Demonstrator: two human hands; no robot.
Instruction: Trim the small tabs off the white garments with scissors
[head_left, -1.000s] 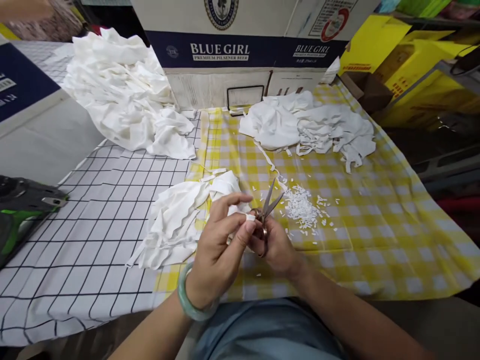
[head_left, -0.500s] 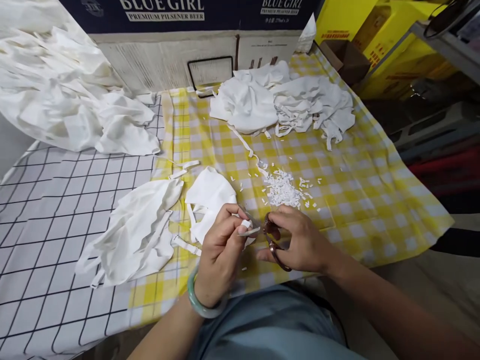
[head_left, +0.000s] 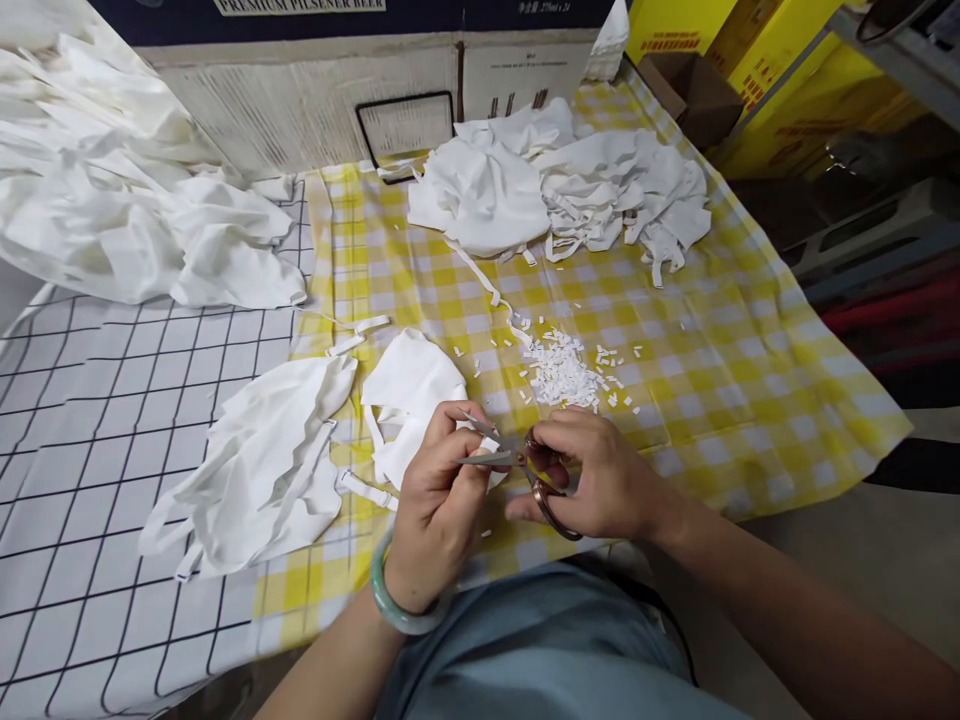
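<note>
My left hand (head_left: 441, 505), a green bangle at its wrist, pinches the end of a white strap (head_left: 490, 443) between thumb and fingers. In my right hand (head_left: 604, 475) is a pair of scissors (head_left: 520, 459), with fingers through the bronze-coloured handles. Its blades stand apart, one on each side of the strap end, close to my left fingertips. Behind my left hand lies a white cloth garment (head_left: 420, 375), partly hidden by it. Just left is another white garment (head_left: 262, 465) with thin straps. Small white clippings (head_left: 562, 370) are heaped beyond my right hand.
White garments (head_left: 480, 195) lie bunched at the back of the yellow checked tablecloth (head_left: 720, 400). A larger white fabric heap (head_left: 142, 220) fills the back left. A cardboard beer box (head_left: 300, 95) stands along the rear. Yellow boxes (head_left: 810, 110) are at the far right.
The scissors have moved left, and their spread blades now straddle the strap end. My left hand keeps its pinch. The view has tilted slightly downward.
</note>
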